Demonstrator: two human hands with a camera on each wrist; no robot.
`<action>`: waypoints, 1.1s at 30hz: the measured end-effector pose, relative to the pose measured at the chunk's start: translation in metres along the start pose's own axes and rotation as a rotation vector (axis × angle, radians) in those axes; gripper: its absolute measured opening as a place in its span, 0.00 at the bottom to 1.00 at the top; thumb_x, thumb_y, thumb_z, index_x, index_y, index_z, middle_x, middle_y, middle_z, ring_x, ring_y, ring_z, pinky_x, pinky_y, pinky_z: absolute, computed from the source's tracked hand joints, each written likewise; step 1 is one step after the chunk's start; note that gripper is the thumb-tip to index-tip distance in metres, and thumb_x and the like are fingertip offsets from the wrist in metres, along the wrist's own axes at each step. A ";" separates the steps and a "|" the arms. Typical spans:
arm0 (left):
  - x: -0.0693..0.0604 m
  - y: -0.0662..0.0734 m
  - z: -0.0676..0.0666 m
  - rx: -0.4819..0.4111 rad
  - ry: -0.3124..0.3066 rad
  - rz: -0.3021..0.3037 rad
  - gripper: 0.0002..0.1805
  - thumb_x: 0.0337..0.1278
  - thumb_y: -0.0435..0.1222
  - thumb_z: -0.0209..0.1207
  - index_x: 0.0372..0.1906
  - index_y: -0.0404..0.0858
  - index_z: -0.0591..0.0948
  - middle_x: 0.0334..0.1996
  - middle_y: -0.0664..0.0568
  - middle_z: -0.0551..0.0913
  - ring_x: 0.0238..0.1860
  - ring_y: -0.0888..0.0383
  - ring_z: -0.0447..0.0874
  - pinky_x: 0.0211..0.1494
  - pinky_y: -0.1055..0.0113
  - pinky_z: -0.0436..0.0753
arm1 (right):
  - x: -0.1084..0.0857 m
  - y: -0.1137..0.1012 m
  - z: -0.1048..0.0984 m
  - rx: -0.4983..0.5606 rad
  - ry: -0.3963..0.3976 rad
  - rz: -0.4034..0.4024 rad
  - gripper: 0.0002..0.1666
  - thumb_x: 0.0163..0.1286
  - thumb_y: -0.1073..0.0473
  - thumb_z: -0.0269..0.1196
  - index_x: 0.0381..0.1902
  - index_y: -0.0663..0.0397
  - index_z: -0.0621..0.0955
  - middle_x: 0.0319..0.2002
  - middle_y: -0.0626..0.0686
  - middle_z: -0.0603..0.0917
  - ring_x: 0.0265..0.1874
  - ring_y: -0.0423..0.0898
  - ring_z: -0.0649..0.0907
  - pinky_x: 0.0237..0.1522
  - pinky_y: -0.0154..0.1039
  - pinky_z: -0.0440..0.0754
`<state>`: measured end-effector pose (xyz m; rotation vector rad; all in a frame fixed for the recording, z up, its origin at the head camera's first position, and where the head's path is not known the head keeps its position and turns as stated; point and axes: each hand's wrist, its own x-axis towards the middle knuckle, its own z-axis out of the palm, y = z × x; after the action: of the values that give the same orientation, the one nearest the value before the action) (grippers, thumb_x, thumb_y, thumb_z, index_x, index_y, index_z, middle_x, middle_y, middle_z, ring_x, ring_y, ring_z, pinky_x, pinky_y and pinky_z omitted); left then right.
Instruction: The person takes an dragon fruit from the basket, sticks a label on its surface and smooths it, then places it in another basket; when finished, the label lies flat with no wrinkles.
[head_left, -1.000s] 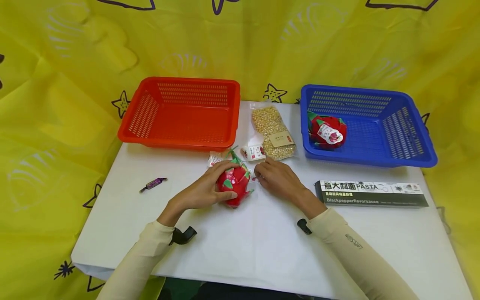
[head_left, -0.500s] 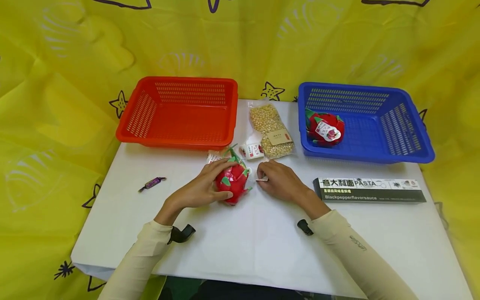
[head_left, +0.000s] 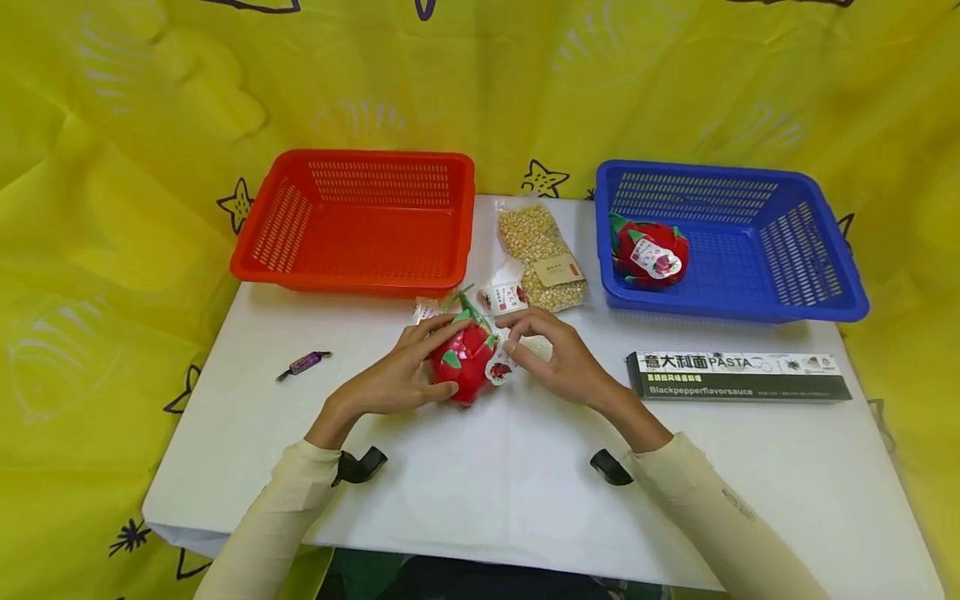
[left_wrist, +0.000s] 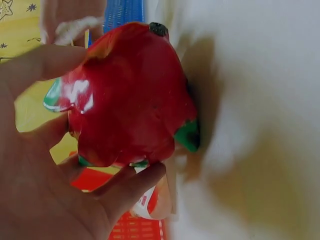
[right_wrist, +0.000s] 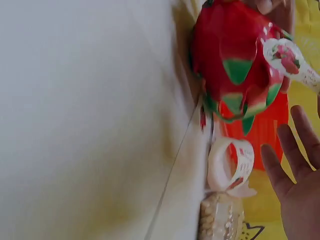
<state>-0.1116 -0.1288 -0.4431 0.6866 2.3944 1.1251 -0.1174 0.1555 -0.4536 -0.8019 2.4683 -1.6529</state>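
Two hands are at the middle of the white table. The left hand has its fingers and thumb curled around the red dragon fruit, which is on the table, nearer than the red basket. The right hand pinches with thumb and forefinger one end of a white label, whose round part is beside the fruit.

Held fruit partly hidden, sleeves cut off
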 end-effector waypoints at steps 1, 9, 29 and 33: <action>0.000 0.000 -0.001 0.002 -0.011 0.006 0.48 0.64 0.38 0.68 0.85 0.57 0.59 0.86 0.50 0.50 0.80 0.43 0.51 0.72 0.33 0.72 | -0.001 -0.003 0.003 0.004 -0.005 -0.010 0.05 0.75 0.65 0.67 0.37 0.51 0.82 0.60 0.56 0.85 0.65 0.54 0.79 0.70 0.59 0.75; -0.001 0.001 -0.003 -0.028 -0.026 -0.014 0.43 0.71 0.47 0.61 0.86 0.58 0.57 0.86 0.52 0.48 0.83 0.44 0.47 0.74 0.31 0.68 | -0.001 -0.003 0.028 -0.086 -0.013 -0.059 0.06 0.72 0.61 0.70 0.34 0.48 0.84 0.66 0.53 0.80 0.70 0.53 0.71 0.75 0.59 0.65; 0.004 0.004 0.003 0.058 0.028 -0.010 0.46 0.63 0.48 0.73 0.82 0.57 0.63 0.83 0.48 0.56 0.78 0.43 0.56 0.70 0.36 0.76 | 0.008 0.010 0.034 -0.185 0.083 -0.023 0.15 0.68 0.57 0.76 0.45 0.49 0.80 0.70 0.55 0.74 0.75 0.53 0.69 0.76 0.57 0.68; 0.007 0.007 0.008 0.076 0.096 -0.027 0.37 0.69 0.51 0.68 0.78 0.55 0.67 0.78 0.51 0.63 0.72 0.45 0.63 0.63 0.41 0.82 | 0.004 0.014 0.034 -0.166 0.112 -0.004 0.10 0.70 0.57 0.75 0.38 0.47 0.81 0.68 0.54 0.77 0.73 0.53 0.71 0.75 0.57 0.69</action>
<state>-0.1113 -0.1162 -0.4434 0.6367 2.5303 1.0840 -0.1148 0.1290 -0.4793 -0.7503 2.7110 -1.5503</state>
